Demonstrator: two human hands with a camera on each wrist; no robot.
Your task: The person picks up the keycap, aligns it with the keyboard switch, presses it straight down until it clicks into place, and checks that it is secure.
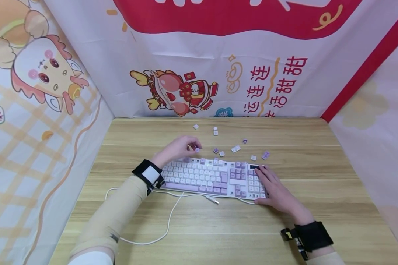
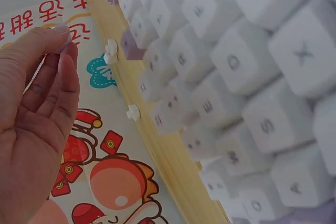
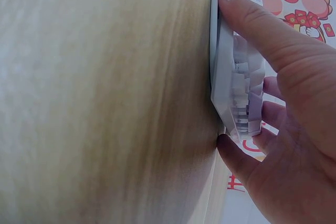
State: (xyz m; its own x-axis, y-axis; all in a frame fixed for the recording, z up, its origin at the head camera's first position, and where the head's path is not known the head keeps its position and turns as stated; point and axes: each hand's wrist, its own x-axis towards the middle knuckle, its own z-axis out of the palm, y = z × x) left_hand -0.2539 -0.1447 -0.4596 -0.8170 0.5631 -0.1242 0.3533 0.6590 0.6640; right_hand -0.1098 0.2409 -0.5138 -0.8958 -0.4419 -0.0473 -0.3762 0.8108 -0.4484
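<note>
A white and lilac keyboard lies on the wooden table, with several switches bare along its top row and right end. Just above the top row, my left hand pinches a small lilac keycap between thumb and fingertips. The left wrist view shows the same keycap partly covered by the fingers. My right hand grips the keyboard's right end, thumb at the near edge and fingers over the number pad side. In the right wrist view, the thumb presses along the keyboard's side wall.
Loose keycaps lie behind the keyboard, among them a long white keycap, a lilac keycap and a white keycap. A white cable loops in front, its USB plug near the space bar. Printed cloth walls the table's back.
</note>
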